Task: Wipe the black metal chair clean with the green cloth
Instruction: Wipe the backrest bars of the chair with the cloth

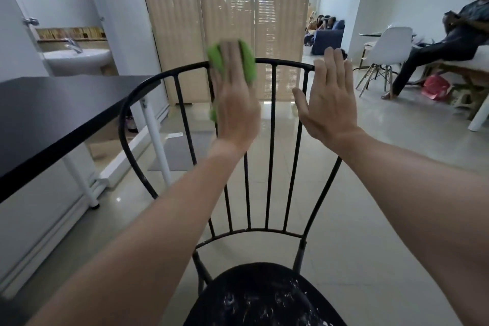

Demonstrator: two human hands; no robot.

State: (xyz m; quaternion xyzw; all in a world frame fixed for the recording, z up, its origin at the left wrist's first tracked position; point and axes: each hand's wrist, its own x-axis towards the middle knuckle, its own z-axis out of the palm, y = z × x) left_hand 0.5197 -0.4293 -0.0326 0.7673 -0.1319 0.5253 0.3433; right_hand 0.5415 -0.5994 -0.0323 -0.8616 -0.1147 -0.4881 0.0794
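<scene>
The black metal chair (270,145) stands right in front of me, its curved backrest with thin vertical bars facing me and its round seat (264,299) flecked with white marks at the bottom. My left hand (234,103) lies flat on the green cloth (248,63), pressing it against the top rail and bars left of centre; the hand is blurred. My right hand (329,95) is open with fingers spread, its fingertips at the top rail's right end.
A black table (53,114) with white legs stands close on the left. Behind it are a washbasin (79,57) and a door. Beige blinds (227,21) hang behind the chair. A white chair (386,50) and a seated person (449,45) are at the right.
</scene>
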